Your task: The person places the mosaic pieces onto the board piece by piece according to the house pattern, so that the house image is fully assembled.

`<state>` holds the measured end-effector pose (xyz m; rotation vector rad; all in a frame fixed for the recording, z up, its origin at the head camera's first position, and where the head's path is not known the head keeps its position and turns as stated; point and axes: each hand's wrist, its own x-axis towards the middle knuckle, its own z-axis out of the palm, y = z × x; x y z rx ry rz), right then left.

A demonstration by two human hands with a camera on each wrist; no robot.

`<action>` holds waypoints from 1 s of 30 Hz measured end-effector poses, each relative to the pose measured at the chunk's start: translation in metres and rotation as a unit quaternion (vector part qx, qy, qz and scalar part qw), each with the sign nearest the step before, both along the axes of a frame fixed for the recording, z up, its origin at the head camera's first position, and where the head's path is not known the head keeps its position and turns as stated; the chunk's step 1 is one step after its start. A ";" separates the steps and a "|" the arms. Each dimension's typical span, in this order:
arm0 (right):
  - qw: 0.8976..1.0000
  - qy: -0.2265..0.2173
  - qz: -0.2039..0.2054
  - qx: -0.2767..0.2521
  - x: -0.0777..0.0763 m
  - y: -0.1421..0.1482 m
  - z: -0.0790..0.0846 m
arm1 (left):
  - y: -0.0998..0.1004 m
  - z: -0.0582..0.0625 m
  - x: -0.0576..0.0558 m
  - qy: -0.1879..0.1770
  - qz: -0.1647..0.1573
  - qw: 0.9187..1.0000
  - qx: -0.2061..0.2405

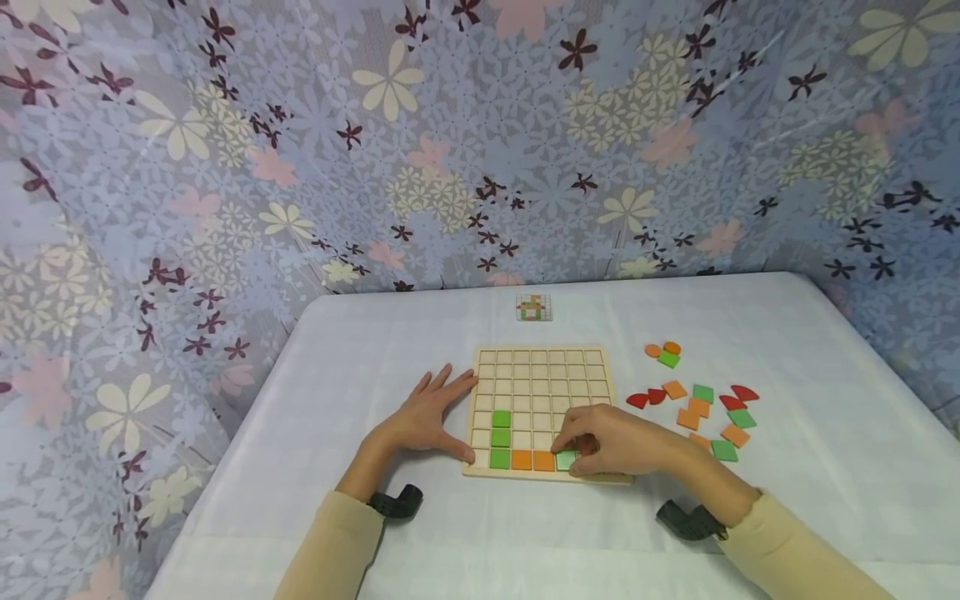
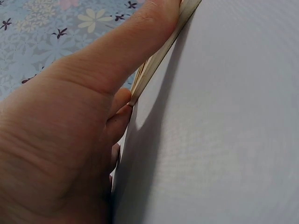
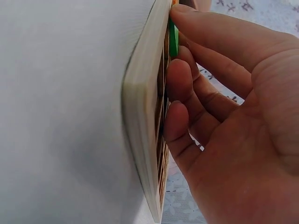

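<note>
A wooden grid board (image 1: 547,354) lies on the white table. Green square tiles (image 1: 500,437) fill three cells of one column near its left side, and two orange square tiles (image 1: 532,460) continue along the bottom row. My right hand (image 1: 618,437) pinches a light green square tile (image 1: 566,459) at the bottom row, beside the orange pair. In the right wrist view, the thumb meets that tile's green edge (image 3: 173,42) and the other fingertips are close to the board. With spread fingers, my left hand (image 1: 423,421) touches the board's left edge; the thumb is at the lower left corner.
Right of the board lie loose orange squares (image 1: 687,418), green squares (image 1: 724,450), red quarter-round pieces (image 1: 637,401) and orange discs (image 1: 653,351). A small pattern card (image 1: 533,307) lies beyond the board. A floral curtain (image 1: 480,150) hangs behind the table.
</note>
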<state>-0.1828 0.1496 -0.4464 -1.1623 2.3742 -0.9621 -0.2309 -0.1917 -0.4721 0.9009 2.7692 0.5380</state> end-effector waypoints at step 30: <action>1.000 -0.001 -0.006 0.001 -0.004 0.005 -0.003 | 0.001 0.000 0.002 0.007 -0.003 1.000 0.007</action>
